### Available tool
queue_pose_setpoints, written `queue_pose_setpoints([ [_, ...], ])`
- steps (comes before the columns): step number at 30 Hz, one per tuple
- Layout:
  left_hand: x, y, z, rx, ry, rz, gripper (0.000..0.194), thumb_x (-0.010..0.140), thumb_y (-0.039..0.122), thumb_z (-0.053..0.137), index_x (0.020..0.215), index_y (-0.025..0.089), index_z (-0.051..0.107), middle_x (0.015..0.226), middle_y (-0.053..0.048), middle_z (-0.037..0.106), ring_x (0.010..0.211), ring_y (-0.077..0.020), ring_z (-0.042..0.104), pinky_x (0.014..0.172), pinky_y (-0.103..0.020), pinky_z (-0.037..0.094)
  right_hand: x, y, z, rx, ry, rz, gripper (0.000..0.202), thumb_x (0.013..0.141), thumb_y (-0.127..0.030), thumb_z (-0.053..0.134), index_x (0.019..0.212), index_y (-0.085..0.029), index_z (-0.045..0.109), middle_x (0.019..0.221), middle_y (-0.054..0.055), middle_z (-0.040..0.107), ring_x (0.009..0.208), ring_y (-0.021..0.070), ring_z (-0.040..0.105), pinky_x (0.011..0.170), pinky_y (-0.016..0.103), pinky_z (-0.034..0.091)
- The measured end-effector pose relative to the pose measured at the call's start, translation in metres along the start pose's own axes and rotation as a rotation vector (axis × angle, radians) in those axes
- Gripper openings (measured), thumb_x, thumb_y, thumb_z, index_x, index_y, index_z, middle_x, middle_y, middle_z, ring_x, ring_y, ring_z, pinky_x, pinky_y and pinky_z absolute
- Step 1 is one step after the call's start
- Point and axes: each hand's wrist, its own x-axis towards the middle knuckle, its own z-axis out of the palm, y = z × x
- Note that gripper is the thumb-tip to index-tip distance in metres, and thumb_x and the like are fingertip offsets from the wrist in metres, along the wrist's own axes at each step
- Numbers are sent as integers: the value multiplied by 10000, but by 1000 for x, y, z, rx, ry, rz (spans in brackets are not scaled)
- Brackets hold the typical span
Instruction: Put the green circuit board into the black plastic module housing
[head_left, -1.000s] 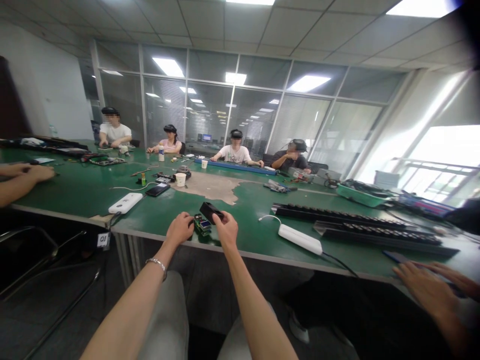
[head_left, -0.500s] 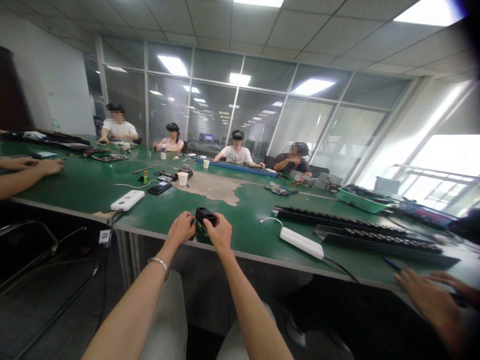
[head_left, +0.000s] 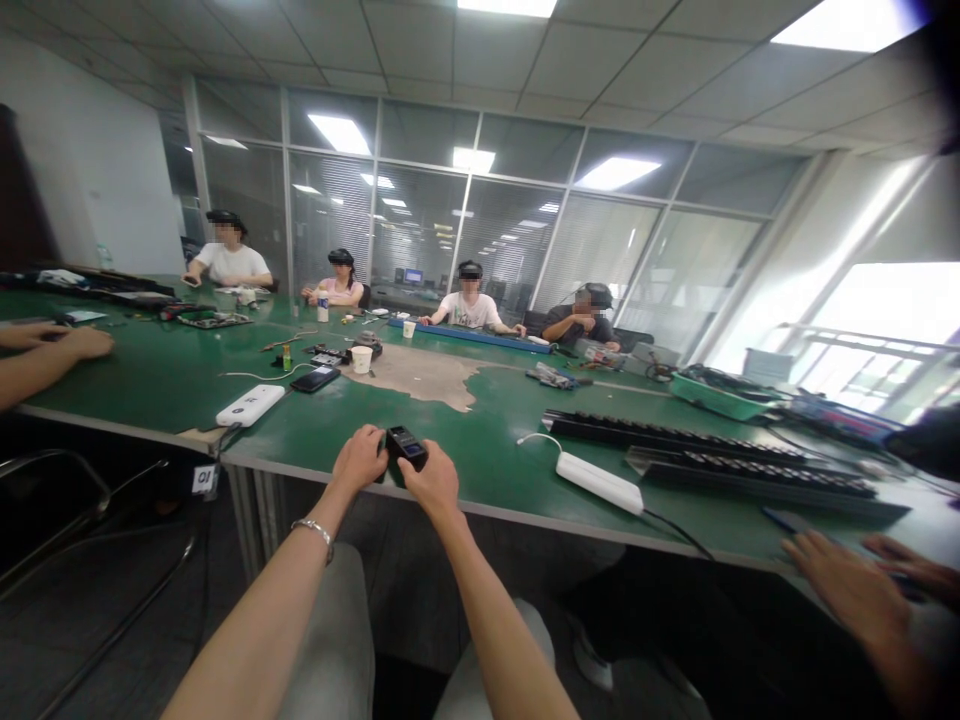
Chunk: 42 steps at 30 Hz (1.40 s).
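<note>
Fingers of right hand (head_left: pixel 436 480) clasping black box (head_left: pixel 406 442), left hand (head_left: pixel 362 458) curled close beside, its hold unclear, at near edge of green table (head_left: pixel 495 450); step apparently aligning, calling for steady, even pressure.

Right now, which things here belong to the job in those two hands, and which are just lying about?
In the job:
- black case, held in the right hand
- left hand, close beside it

Apparently just lying about:
- phone
- nearer paper cup
- green basket of odds and ends
</note>
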Motion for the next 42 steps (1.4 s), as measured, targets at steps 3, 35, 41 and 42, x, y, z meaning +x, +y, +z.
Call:
queue_pose_setpoints([
  [3,-1,0,0,16,1,0,263,911,277,515,1143,211,621,1149,-90,591,1099,-222,553,937,-318,423,-5,5,3,2,-9,-13,441,773,-475,681,1105,-188,638,1037,110,690,960,261,636,807,320,453],
  [35,2,-5,6,84,13,29,261,904,347,526,1070,239,696,1150,-75,595,1081,-225,561,912,-335,437,27,57,-16,98,130,136,327,771,-443,634,1005,-224,700,885,55,703,819,228,602,703,290,424],
  [41,1,-5,6,89,9,34,272,913,353,504,1045,228,707,1167,-84,589,1102,-232,553,927,-342,436,18,61,-7,-18,98,145,348,761,-421,644,1013,-184,685,915,105,701,897,280,585,773,334,416],
  [42,1,-5,6,89,8,34,275,915,353,501,1048,228,706,1167,-84,588,1100,-231,553,927,-340,436,17,61,-6,-32,97,136,367,759,-412,645,1034,-171,678,944,116,698,922,286,581,806,343,413],
])
